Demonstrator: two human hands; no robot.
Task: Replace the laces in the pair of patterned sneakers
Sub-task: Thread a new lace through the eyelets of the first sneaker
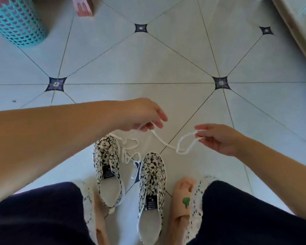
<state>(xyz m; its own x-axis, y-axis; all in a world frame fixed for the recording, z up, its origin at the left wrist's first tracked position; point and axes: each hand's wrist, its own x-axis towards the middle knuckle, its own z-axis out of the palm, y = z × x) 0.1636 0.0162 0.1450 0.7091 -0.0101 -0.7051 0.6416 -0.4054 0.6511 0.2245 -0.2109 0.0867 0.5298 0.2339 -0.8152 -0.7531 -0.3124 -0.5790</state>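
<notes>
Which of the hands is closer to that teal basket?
Left. The left hand holds the lace to the right of and below the basket in the picture; the right hand pinches the lace farther right still.

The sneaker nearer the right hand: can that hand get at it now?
Probably yes: nothing stands between the right hand and that sneaker, though the hand is busy pinching the white lace.

Left arm: bare forearm reaching in from the left edge toward the middle.
Left hand (pixel 145 115): back turned up, fingers curled down, gripping a white lace (pixel 163 141).
Right arm: bare forearm entering from the lower right, angled up and leftward.
Right hand (pixel 219 138): thumb and fingertips pinching a loop of the same lace.
Spacing: hands near each other, not touching.
</notes>
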